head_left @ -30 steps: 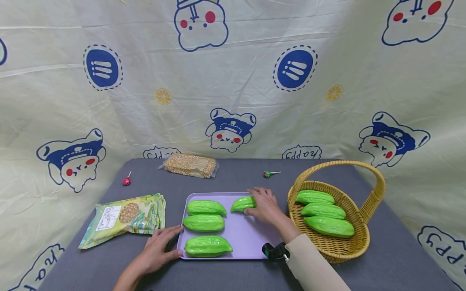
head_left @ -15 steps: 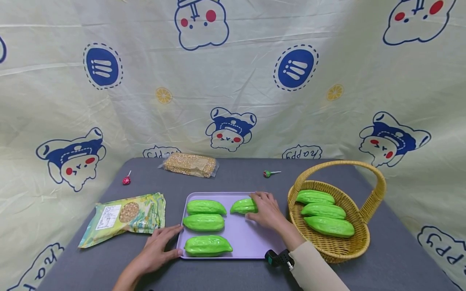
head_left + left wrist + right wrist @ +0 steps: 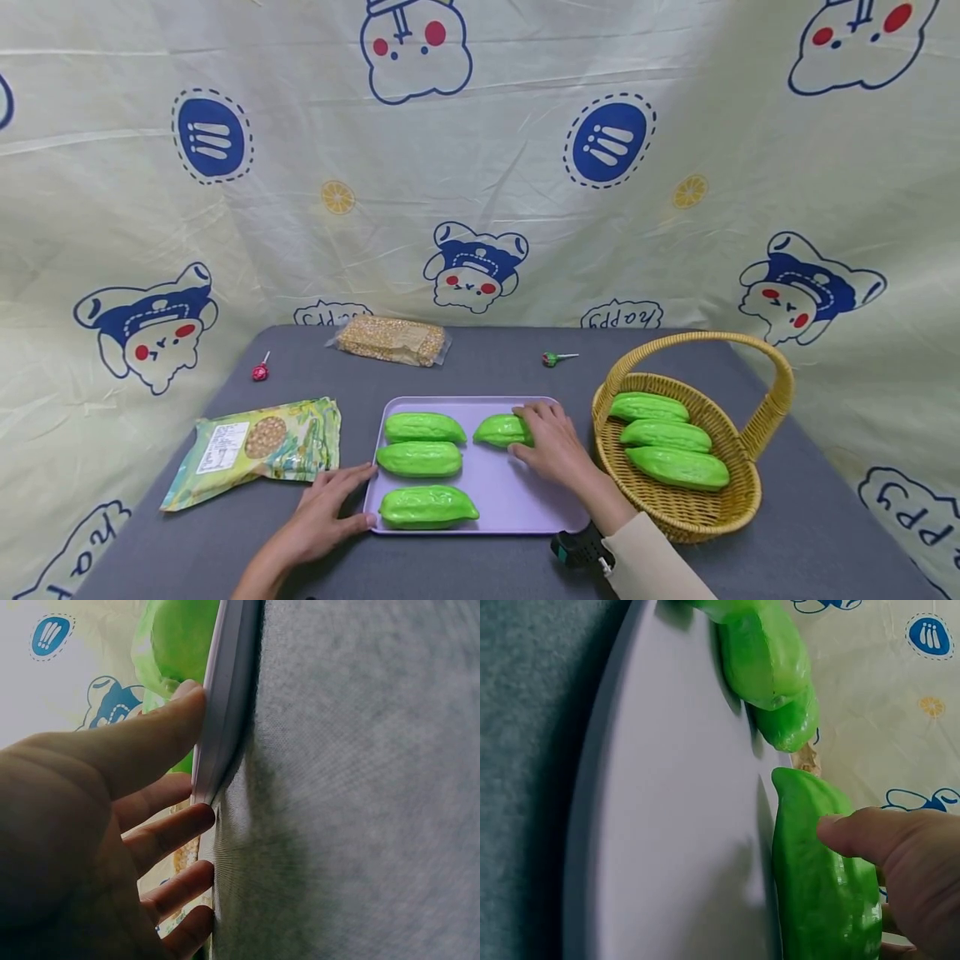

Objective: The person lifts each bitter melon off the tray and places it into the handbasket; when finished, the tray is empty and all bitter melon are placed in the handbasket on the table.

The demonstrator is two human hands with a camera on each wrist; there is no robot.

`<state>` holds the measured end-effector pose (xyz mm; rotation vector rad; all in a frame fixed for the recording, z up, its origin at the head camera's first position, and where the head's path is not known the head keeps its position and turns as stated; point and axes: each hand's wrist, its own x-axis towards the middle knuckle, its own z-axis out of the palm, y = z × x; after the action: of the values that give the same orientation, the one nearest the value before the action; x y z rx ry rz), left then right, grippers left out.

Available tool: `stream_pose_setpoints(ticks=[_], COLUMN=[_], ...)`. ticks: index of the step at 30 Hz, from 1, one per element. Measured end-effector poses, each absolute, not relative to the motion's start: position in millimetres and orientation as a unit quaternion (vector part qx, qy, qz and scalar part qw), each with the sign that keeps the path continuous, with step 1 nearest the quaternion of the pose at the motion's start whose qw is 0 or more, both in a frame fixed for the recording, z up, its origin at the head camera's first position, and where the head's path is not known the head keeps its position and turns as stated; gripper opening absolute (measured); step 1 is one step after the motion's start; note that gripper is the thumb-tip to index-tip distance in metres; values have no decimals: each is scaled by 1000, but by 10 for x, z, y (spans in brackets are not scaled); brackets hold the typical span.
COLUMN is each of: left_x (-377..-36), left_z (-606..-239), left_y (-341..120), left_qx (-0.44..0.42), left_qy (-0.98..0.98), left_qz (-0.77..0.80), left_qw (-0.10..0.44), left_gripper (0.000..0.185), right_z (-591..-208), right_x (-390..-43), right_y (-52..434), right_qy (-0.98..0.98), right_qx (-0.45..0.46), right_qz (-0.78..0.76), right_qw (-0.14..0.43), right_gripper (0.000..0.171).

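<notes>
On a lilac tray [image 3: 517, 500] lie several glossy green ridged gourds, fake-looking. Three of them, such as the nearest gourd [image 3: 429, 507], are in a column on the left. My right hand [image 3: 551, 442] holds the far-right gourd [image 3: 501, 430] by its right end, thumb [image 3: 844, 831] on its side in the right wrist view; the other fingers are mostly hidden. At the tray's left edge rests my left hand [image 3: 322, 512], fingers loosely extended. Its thumb [image 3: 176, 712] and a fingertip touch the rim in the left wrist view.
Right of the tray stands a wicker basket [image 3: 693, 521] with a tall handle and three more gourds [image 3: 677, 467]. A patterned food bag [image 3: 258, 450] lies at left. Behind are a clear bag of grains [image 3: 392, 340], a red lollipop [image 3: 260, 372] and a green lollipop [image 3: 551, 359].
My right hand has slid slightly right and toward me, its wrist too, and a bit more of the far-right gourd shows. My left hand stays in place.
</notes>
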<state>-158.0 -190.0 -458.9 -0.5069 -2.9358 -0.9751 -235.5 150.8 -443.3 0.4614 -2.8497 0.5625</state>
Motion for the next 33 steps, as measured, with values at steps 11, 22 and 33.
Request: stream_pose_setpoints(ticks=[11,22,33], left_x=[-1593,-1586,-1581], left_z=[-4587,-4596,-4600], left_y=[-1894,-1891,-1891], left_qx=[-156,-155,-158], left_qy=[-937,-937,-937], left_qz=[-314,-312,-311], left_qw=[-4,-5,0], left_gripper=[65,65,64], right_z=[-4430,-4433,-4443], right_x=[-2280,-2228,-2207], right_y=[1529,1519,1518], right_qy=[-961,-957,-954], right_qx=[152,147,149], right_qz=[194,213,218], right_qw=[127,133,139], right_gripper=[42,22,29])
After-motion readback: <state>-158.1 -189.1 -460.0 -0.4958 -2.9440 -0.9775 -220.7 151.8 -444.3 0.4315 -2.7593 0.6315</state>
